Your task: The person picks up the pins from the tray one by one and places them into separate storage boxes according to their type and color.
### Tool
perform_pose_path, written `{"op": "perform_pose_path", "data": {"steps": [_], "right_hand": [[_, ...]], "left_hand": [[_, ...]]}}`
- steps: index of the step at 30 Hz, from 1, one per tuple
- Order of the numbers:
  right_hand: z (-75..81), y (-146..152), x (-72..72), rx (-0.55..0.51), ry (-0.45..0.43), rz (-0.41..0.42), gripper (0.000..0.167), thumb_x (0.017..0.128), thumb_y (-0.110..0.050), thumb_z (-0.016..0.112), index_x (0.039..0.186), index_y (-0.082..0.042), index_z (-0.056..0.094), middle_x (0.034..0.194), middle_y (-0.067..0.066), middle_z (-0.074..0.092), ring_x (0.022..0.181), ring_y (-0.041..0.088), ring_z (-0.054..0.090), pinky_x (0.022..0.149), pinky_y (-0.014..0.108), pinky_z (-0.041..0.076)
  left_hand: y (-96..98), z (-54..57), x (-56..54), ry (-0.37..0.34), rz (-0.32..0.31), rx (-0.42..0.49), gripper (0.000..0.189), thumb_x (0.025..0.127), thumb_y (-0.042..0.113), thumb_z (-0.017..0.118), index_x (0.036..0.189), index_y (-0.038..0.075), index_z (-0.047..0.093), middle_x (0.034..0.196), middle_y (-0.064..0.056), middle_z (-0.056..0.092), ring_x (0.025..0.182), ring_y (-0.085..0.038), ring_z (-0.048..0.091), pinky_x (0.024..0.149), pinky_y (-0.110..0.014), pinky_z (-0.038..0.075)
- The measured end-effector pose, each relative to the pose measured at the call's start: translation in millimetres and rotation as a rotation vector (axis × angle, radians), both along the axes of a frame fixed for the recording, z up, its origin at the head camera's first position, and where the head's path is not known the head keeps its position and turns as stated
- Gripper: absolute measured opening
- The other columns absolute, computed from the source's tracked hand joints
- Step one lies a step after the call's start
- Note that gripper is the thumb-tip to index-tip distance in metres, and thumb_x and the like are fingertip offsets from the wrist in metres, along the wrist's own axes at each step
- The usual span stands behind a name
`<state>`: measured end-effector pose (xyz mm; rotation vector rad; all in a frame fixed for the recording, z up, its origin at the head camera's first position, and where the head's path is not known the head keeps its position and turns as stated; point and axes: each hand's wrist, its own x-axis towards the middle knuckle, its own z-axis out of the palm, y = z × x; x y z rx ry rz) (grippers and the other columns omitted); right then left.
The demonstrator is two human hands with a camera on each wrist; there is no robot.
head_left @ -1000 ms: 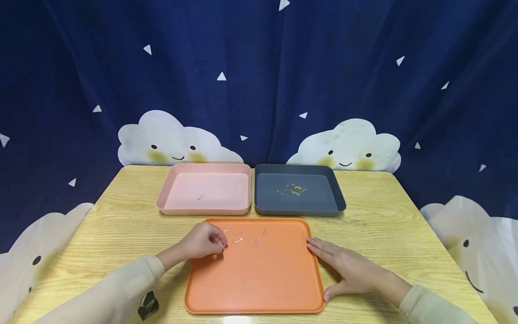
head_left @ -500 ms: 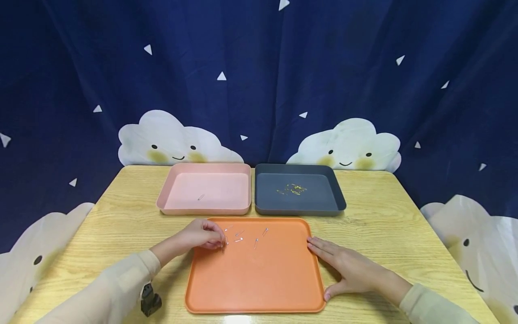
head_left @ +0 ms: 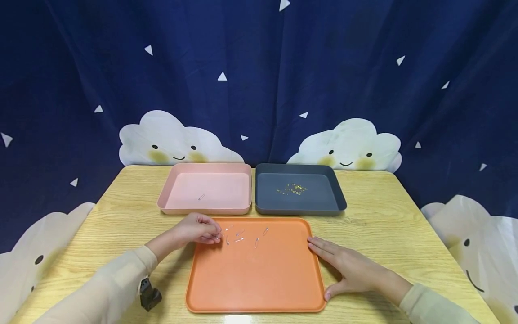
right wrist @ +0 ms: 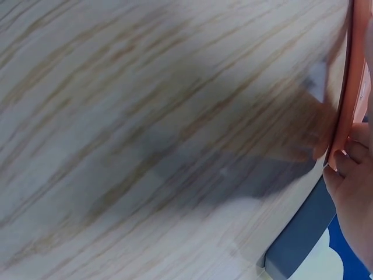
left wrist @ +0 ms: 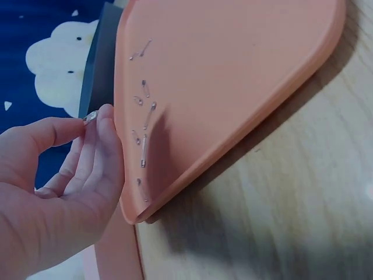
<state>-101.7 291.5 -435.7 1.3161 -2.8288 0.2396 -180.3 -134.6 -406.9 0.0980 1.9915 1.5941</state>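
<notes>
Head view | left hand point(head_left: 198, 228) pinches safety pin point(left wrist: 90, 117) (mostly hidden) at orange tray's point(head_left: 255, 279) far left corner | probably light, stiff, slippery: hold mid-length | right hand point(head_left: 350, 269) straight-fingered, right rim

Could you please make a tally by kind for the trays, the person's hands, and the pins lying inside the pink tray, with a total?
Trays: 3 (pink tray, dark grey tray, orange tray)
Hands: 2 (left hand, right hand)
Pins inside the pink tray: 1 (silver pin)
Total: 6
</notes>
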Motion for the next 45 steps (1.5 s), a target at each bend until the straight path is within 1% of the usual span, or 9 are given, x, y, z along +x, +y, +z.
{"op": "perform_pose_path", "data": {"steps": [6, 13, 17, 21, 25, 29, 32, 39, 45], "right_hand": [[0.1, 0.5, -0.2, -0.003, -0.015, -0.007, 0.111, 0.068, -0.075, 0.061, 0.149, -0.005, 0.033, 0.155, 0.013, 0.036, 0.137, 0.030, 0.044, 0.100, 0.045, 0.050], [-2.1, 2.3, 2.0, -0.007, 0.018, 0.006, 0.112, 0.067, -0.076, 0.061, 0.148, -0.003, 0.034, 0.153, 0.015, 0.038, 0.136, 0.031, 0.046, 0.099, 0.044, 0.051], [-3.1, 3.0, 2.6, -0.009, 0.022, 0.005, 0.112, 0.067, -0.076, 0.061, 0.148, -0.003, 0.034, 0.153, 0.014, 0.038, 0.135, 0.030, 0.046, 0.099, 0.044, 0.051], [-3.2, 3.7, 2.7, -0.014, 0.023, 0.001, 0.112, 0.067, -0.075, 0.061, 0.148, -0.003, 0.034, 0.154, 0.014, 0.038, 0.136, 0.031, 0.045, 0.100, 0.045, 0.050], [-3.4, 4.2, 3.7, -0.017, 0.018, -0.001, 0.111, 0.068, -0.075, 0.062, 0.149, -0.004, 0.033, 0.154, 0.014, 0.037, 0.137, 0.031, 0.044, 0.101, 0.045, 0.049], [-3.4, 4.1, 4.9, -0.018, 0.005, -0.009, 0.111, 0.068, -0.074, 0.061, 0.150, -0.005, 0.032, 0.155, 0.014, 0.036, 0.138, 0.031, 0.043, 0.101, 0.045, 0.049], [-3.1, 3.7, 5.0, -0.016, 0.001, -0.013, 0.111, 0.069, -0.075, 0.061, 0.150, -0.005, 0.031, 0.155, 0.014, 0.036, 0.138, 0.032, 0.043, 0.101, 0.045, 0.049], [-2.0, 2.6, 3.4, -0.006, 0.012, -0.006, 0.111, 0.069, -0.076, 0.060, 0.149, -0.004, 0.032, 0.155, 0.014, 0.036, 0.138, 0.032, 0.042, 0.102, 0.046, 0.048], [-0.7, 2.5, 2.1, -0.007, 0.029, 0.015, 0.112, 0.069, -0.076, 0.060, 0.149, -0.003, 0.032, 0.154, 0.015, 0.036, 0.137, 0.033, 0.043, 0.101, 0.046, 0.049]], "left_hand": [[-2.1, 9.1, -10.3, -0.036, 0.016, 0.021, 0.016, 0.086, -0.001, 0.064, 0.097, -0.011, 0.065, 0.078, -0.004, 0.074, 0.072, -0.011, 0.070, 0.071, -0.024, 0.061], [-4.1, 31.8, -23.1, -0.079, 0.075, 0.066, 0.019, 0.087, -0.004, 0.062, 0.104, -0.012, 0.062, 0.077, -0.003, 0.074, 0.073, -0.011, 0.071, 0.072, -0.023, 0.060], [-6.3, 43.6, -35.7, -0.085, 0.123, 0.048, 0.028, 0.087, -0.003, 0.062, 0.112, -0.015, 0.058, 0.075, -0.003, 0.073, 0.072, -0.011, 0.072, 0.073, -0.024, 0.060], [-9.4, 50.7, -52.3, -0.097, 0.181, 0.023, 0.030, 0.087, -0.004, 0.061, 0.115, -0.015, 0.057, 0.072, -0.002, 0.072, 0.069, -0.009, 0.071, 0.074, -0.023, 0.060], [-11.6, 52.2, -71.1, -0.085, 0.199, -0.046, 0.034, 0.088, -0.003, 0.061, 0.119, -0.014, 0.056, 0.069, 0.002, 0.071, 0.066, -0.006, 0.069, 0.075, -0.023, 0.060], [-13.5, 52.3, -90.5, -0.089, 0.159, -0.099, 0.040, 0.089, 0.000, 0.061, 0.126, -0.013, 0.051, 0.069, 0.004, 0.070, 0.066, -0.003, 0.068, 0.076, -0.020, 0.059], [-14.8, 53.7, -102.4, -0.113, 0.133, -0.096, 0.038, 0.092, 0.000, 0.058, 0.127, -0.012, 0.050, 0.069, 0.005, 0.069, 0.067, -0.002, 0.067, 0.075, -0.018, 0.059], [-12.9, 58.6, -122.7, -0.184, 0.204, -0.142, 0.030, 0.090, -0.003, 0.058, 0.120, -0.008, 0.055, 0.063, 0.002, 0.069, 0.063, -0.006, 0.068, 0.080, -0.019, 0.058], [-12.7, 60.9, -136.4, -0.212, 0.205, -0.216, 0.028, 0.090, -0.004, 0.059, 0.117, -0.008, 0.058, 0.062, -0.001, 0.069, 0.062, -0.007, 0.068, 0.084, -0.024, 0.058]]}}
